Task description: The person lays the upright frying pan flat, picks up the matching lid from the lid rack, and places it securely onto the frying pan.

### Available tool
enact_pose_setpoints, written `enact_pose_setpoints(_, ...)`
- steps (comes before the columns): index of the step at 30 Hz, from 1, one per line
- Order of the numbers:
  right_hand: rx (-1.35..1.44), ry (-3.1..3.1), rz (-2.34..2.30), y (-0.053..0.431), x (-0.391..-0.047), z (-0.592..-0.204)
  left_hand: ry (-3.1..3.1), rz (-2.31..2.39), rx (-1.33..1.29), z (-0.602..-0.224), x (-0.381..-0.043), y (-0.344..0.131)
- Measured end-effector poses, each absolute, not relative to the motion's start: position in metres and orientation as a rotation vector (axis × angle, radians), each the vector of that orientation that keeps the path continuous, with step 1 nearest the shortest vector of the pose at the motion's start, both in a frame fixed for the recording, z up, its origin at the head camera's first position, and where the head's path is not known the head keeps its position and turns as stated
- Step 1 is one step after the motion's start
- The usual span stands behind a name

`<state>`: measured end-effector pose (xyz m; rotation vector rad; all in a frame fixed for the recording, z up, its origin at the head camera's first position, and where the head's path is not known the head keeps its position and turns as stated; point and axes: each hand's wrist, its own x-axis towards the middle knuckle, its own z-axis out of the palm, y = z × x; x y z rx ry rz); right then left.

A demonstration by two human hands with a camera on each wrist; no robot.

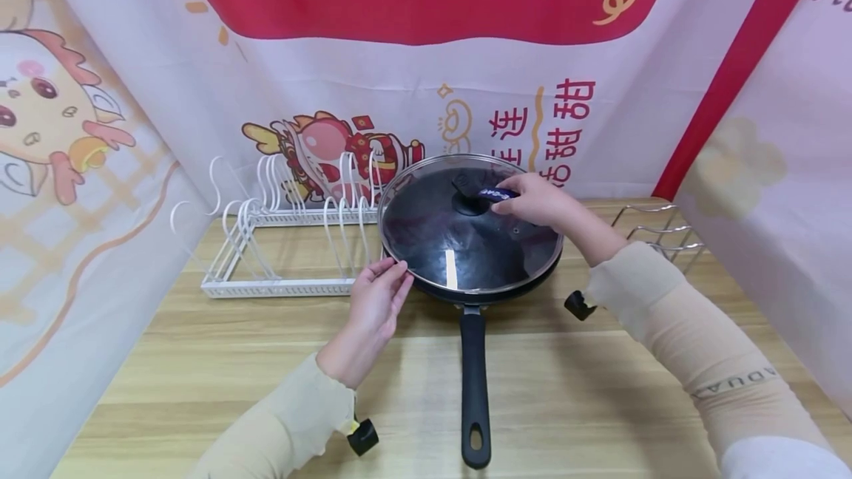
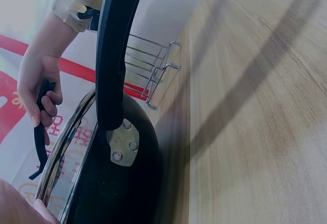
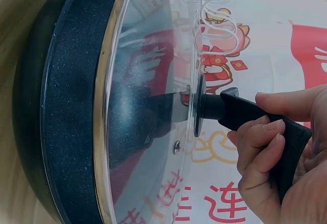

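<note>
A black frying pan stands on the wooden table, its long handle pointing toward me. Above it is a glass lid with a metal rim; the right wrist view shows the pan's speckled inner wall between the two rims, so the lid sits raised. My right hand grips the lid's black handle, fingers curled round it. At the near left edge, my left hand pinches the lid's rim between thumb and fingers. In the left wrist view, only part of that hand shows at the corner.
A white wire rack with upright loops stands left of the pan. Behind my right forearm is a silver wire rack. Printed cloth hangs at the back and both sides of the table.
</note>
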<state>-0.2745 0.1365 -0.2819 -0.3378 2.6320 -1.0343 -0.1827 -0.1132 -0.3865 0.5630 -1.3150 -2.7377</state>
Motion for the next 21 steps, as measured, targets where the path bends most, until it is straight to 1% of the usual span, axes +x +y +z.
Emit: enact_pose_setpoints(21, -0.346, 2.620, -1.071, 0.1365, -0.2723, -0.2879, -1.356, -2.748, 0.564, -0.3908, -0.1828, -0.1156)
